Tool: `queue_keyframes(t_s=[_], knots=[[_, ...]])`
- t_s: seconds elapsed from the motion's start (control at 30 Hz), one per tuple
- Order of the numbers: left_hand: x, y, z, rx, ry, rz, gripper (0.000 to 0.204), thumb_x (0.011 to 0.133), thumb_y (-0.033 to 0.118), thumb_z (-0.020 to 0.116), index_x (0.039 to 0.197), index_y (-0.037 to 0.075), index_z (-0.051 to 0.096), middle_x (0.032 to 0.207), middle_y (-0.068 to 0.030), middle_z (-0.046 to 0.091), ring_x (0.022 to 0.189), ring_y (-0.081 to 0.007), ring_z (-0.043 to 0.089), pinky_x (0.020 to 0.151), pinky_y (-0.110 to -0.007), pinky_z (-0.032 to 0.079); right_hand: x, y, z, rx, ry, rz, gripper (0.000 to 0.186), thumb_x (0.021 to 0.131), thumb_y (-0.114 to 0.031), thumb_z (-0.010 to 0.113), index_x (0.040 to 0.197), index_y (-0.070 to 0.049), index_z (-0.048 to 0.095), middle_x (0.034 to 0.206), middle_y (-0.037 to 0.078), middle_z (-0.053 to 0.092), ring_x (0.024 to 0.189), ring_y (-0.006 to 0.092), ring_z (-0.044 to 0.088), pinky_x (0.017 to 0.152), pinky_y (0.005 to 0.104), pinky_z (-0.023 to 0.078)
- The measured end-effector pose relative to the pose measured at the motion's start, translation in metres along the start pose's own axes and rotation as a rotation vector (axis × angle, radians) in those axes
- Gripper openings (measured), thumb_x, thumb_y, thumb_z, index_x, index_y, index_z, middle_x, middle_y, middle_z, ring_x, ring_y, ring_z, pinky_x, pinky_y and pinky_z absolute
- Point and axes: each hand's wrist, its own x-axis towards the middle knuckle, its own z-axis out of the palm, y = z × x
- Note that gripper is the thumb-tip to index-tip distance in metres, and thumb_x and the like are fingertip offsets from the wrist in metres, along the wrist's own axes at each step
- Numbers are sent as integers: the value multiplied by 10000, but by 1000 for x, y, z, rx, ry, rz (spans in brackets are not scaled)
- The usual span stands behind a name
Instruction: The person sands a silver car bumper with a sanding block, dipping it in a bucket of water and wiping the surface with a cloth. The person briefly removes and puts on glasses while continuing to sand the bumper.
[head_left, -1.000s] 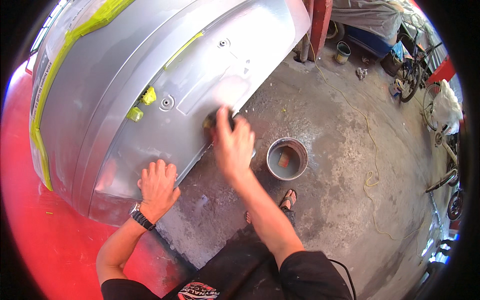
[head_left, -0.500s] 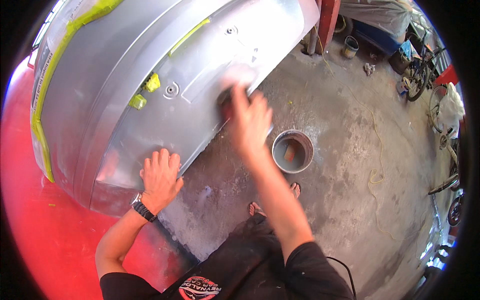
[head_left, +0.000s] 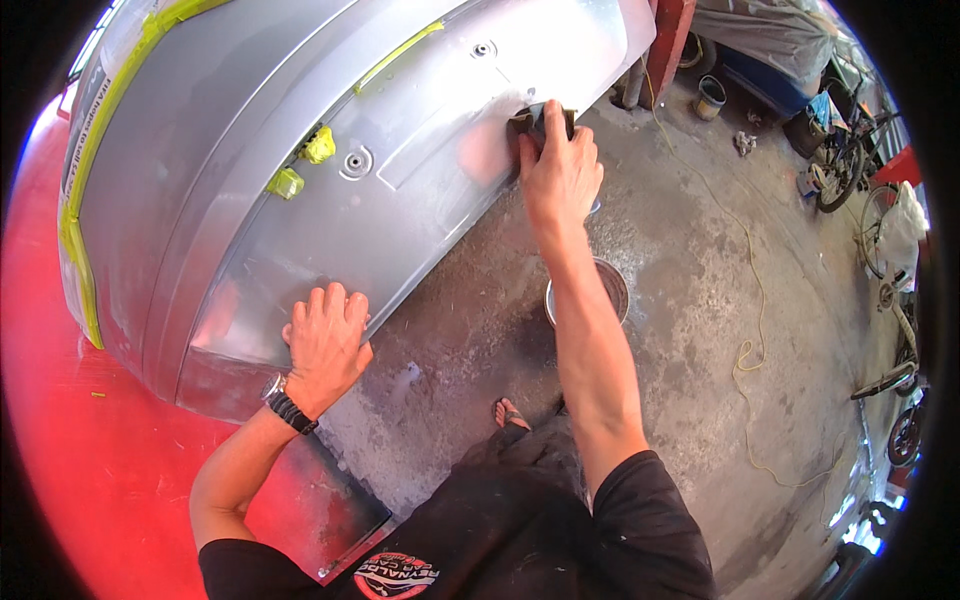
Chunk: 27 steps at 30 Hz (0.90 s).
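Note:
A silver-grey car body panel (head_left: 290,248) with a bright, wet-looking sheen curves across the upper left. My right hand (head_left: 562,182) grips a dark folded sheet of sandpaper (head_left: 536,124) and presses it on the panel near its outer edge. My fingers hide part of the sheet. Lower down, my left hand (head_left: 328,335) lies on the panel beside the same edge, fingers stretched out, with nothing seen in it. Yellow-green masking tape covers two small fittings (head_left: 318,147) on the panel. More tape (head_left: 78,235) runs along the panel's left border over printed paper.
Behind my right forearm stands a round bucket (head_left: 612,283) on the concrete floor (head_left: 690,350). A thin yellow cord (head_left: 752,270) trails across that floor. Red bodywork (head_left: 90,450) fills the lower left. Bicycles (head_left: 845,170) and a small pot (head_left: 709,98) stand at the right.
My right hand has moved up and to the right along the panel edge with the sandpaper. Its forearm now covers much of the bucket. My left hand stays on the panel.

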Motion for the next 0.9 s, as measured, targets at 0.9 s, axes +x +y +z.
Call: queue_keyframes(t_s=[0.9], knots=[[-2, -2, 2, 18, -30, -14, 471, 680, 204, 878, 1007, 137, 546, 1022, -79, 502, 965, -292, 534, 778, -440, 406, -105, -46, -9, 103, -62, -189, 643, 881, -185, 809, 1479, -160, 575, 1119, 272, 639, 1010, 452, 669, 782, 583, 524]])
